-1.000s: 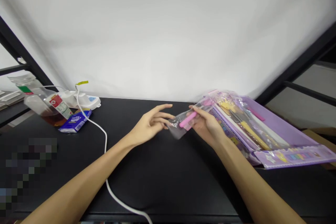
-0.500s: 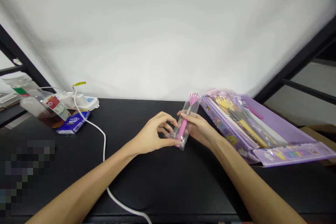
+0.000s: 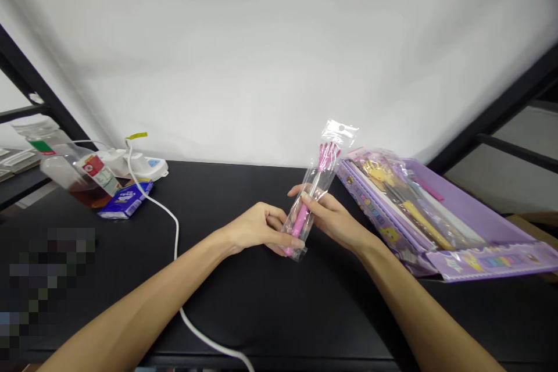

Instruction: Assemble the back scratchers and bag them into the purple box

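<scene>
A pink tool with a small claw-shaped head, sealed in a clear plastic sleeve (image 3: 314,186), stands nearly upright above the black table (image 3: 244,296). My left hand (image 3: 257,229) pinches the sleeve's lower end. My right hand (image 3: 333,218) grips the sleeve around the pink handle, fingers wrapped. To the right lies an open purple stationery box (image 3: 440,218) with wrapped items inside.
At the far left a plastic bottle (image 3: 65,171) with brown liquid leans beside a blue packet (image 3: 126,200) and a white power strip (image 3: 135,164). Its white cable (image 3: 176,244) runs across the table to the front edge. Black frame bars stand at both sides.
My right hand drew the sleeved pink tool out of the purple box and tipped it upright. My left hand, open before, closed on its lower end.
</scene>
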`<state>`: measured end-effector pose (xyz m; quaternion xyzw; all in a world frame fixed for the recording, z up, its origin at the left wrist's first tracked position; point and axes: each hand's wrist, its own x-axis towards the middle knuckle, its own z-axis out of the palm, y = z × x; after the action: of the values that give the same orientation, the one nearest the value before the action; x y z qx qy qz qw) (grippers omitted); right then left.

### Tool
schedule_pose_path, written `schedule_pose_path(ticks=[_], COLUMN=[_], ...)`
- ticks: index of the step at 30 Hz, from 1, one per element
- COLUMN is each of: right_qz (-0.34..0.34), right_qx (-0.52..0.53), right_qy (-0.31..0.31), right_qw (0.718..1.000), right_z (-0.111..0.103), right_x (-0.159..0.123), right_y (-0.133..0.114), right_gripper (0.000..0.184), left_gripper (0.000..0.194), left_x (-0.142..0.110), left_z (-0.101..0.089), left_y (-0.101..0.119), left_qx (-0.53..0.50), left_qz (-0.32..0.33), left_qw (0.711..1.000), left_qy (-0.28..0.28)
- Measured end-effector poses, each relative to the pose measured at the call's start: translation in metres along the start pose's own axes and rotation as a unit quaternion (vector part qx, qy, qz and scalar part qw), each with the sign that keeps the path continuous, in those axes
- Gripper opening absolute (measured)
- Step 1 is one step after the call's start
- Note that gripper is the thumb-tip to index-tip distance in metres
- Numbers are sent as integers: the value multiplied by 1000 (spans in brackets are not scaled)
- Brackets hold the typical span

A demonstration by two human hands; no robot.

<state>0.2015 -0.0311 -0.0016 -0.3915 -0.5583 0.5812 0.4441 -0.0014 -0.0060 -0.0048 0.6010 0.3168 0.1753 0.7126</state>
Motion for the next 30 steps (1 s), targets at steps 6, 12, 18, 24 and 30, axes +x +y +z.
schedule_pose_path(ticks=[6, 12, 18, 24, 30], right_qz=[-29, -60, -63, -66, -135], right_qx=[23, 32, 12, 6, 117], right_qy=[81, 83, 22, 42, 271], right_qw=[996, 994, 998, 997, 946], right_z=[-1, -8, -7, -6, -24], right_x=[2, 4, 2, 2, 9], right_y=[-6, -2, 0, -6, -15], right_gripper=[34, 34, 34, 35, 34], left_gripper=[41, 48, 55, 39, 31], left_x=[1, 2, 2, 1, -1], left_z=[-5, -9, -3, -2, -20], left_y=[3, 0, 0, 2, 7], left_qx=[-3, 35, 9, 5, 18], left_qz=[54, 81, 109, 103, 121], left_qw=[998, 995, 994, 994, 992], left_qy=[45, 41, 4, -22, 19])
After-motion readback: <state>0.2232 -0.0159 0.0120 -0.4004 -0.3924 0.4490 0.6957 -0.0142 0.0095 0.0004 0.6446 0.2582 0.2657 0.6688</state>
